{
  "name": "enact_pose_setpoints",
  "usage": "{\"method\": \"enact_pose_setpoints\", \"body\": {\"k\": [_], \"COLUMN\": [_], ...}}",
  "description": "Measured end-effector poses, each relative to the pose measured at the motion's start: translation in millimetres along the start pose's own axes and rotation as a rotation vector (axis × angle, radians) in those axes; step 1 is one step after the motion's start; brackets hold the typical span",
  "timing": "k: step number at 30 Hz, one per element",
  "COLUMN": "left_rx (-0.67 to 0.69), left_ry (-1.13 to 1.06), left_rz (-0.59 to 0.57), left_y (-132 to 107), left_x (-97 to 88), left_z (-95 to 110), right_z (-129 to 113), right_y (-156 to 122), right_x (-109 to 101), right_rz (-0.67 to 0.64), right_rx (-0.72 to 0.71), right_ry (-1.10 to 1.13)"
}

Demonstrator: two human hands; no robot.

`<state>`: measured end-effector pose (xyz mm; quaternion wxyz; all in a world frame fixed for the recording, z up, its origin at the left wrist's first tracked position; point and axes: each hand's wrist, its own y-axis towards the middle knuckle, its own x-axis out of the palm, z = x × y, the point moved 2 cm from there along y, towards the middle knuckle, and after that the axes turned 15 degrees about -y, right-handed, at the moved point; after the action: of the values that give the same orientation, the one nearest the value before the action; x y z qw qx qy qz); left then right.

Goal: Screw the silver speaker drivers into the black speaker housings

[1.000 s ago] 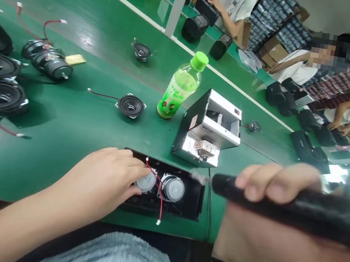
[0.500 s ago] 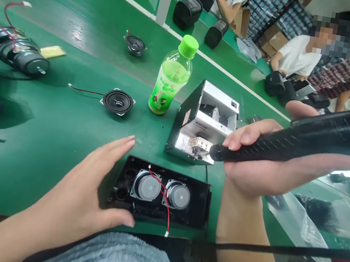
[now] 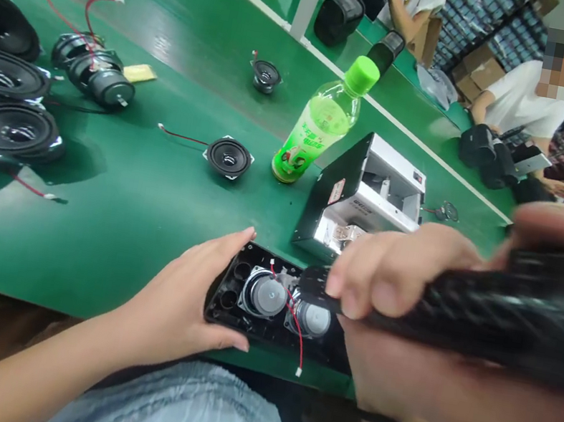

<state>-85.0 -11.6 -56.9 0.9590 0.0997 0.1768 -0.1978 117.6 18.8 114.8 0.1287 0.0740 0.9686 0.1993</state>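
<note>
A black speaker housing [image 3: 271, 336] lies at the table's front edge with its inside facing up. Two round speakers, the left one [image 3: 268, 296] and the right one [image 3: 314, 319], sit in it with a red wire [image 3: 298, 327] across them. My left hand [image 3: 185, 296] clasps the housing's left end, thumb along the near side and fingers at the far side. In my right hand [image 3: 394, 282] is a black electric screwdriver [image 3: 462, 301], gripped in a closed fist. Its tip points down at the housing between the two speakers, near their upper edge.
Behind the housing stand a silver-black screw feeder [image 3: 337, 192] and a green-capped drink bottle [image 3: 315, 129]. Loose speakers lie on the green table, one wired speaker [image 3: 229, 156] nearby and several stacked [image 3: 13, 127] at left. Co-workers [image 3: 520, 100] sit across the table.
My right hand has brought the screwdriver from the screw feeder down and left to the housing. My left hand has closed in on the housing's left end. The view has shifted.
</note>
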Motion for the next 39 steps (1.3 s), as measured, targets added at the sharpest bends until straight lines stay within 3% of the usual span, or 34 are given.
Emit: {"method": "enact_pose_setpoints", "body": {"k": [3,6,12,17,21,25,32,39], "left_rx": [0.06,0.083,0.097,0.1,0.108,0.121,0.093,0.049], "left_ry": [0.012,0.02,0.002,-0.002,-0.005,-0.009,-0.002,-0.026], "left_rz": [-0.003,-0.028,-0.016,-0.023,-0.014,0.008,0.016,0.02], "left_y": [1,2,1,2,2,3,5,1], "left_x": [-0.2,-0.6,0.8,1.4,1.1,1.4,-1.1,-3.2], "left_z": [0,2,0,0,2,3,5,-6], "right_z": [19,38,55,49,42,47,84,96], "right_y": [2,1,-2,-1,0,-1,-3,-14], "right_x": [33,47,48,49,46,45,56,63], "right_rz": [0.124,0.1,0.037,0.063,-0.056,-0.111,-0.109,-0.214], "right_rx": [-0.019,-0.09,-0.049,-0.013,0.101,-0.001,-0.16,-0.043], "right_ry": [0.134,0.183,0.108,0.089,0.106,0.127,0.227,0.428]}}
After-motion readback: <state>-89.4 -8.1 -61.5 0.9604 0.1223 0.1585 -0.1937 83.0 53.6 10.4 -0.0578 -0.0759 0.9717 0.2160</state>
